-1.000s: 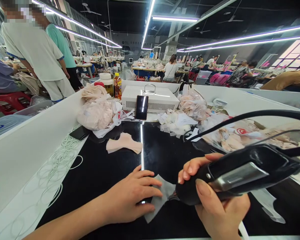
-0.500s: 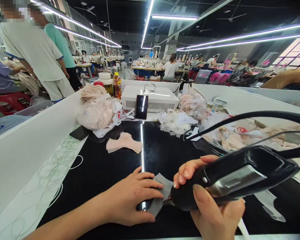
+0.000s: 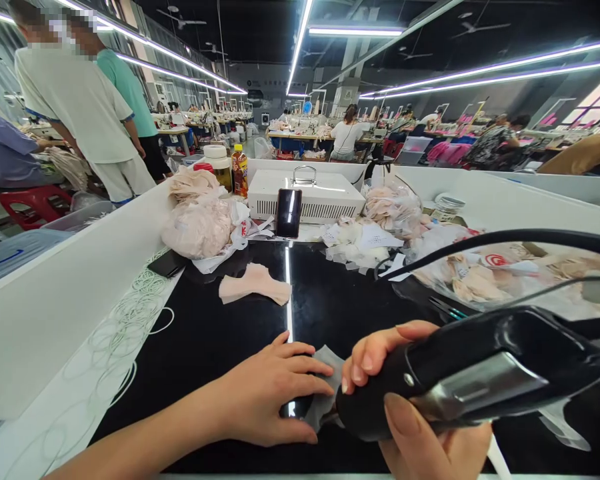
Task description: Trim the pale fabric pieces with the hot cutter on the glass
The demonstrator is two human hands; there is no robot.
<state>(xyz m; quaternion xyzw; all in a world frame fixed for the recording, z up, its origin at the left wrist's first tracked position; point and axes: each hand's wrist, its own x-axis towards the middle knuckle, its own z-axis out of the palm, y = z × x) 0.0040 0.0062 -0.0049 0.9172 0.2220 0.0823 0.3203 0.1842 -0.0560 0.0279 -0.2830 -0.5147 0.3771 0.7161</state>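
My left hand (image 3: 275, 390) lies flat with spread fingers on a thin translucent grey piece of material (image 3: 325, 390), holding it down on the black tabletop. My right hand (image 3: 405, 400) is wrapped round a bulky black corded hand tool (image 3: 480, 373) with a silvery metal lever on its side. The tool's rounded nose points left, low over the piece's right edge, close to my left fingertips. Its working tip is mostly hidden, so contact cannot be made out. Beyond my left hand a beige fabric cutout (image 3: 255, 285) lies flat.
A thick black cable (image 3: 505, 235) arches above the right side. At the back stand a white metal box (image 3: 325, 197) and a propped phone (image 3: 289, 213). Bagged beige fabric (image 3: 200, 227) is at left, with pale cord loops (image 3: 110, 327). Tweezers (image 3: 443, 309) lie right.
The view has shifted slightly, moving the background to the right. The tool's nose has moved a little left and nearer me, closer to my left fingers. My left hand stays on the piece.
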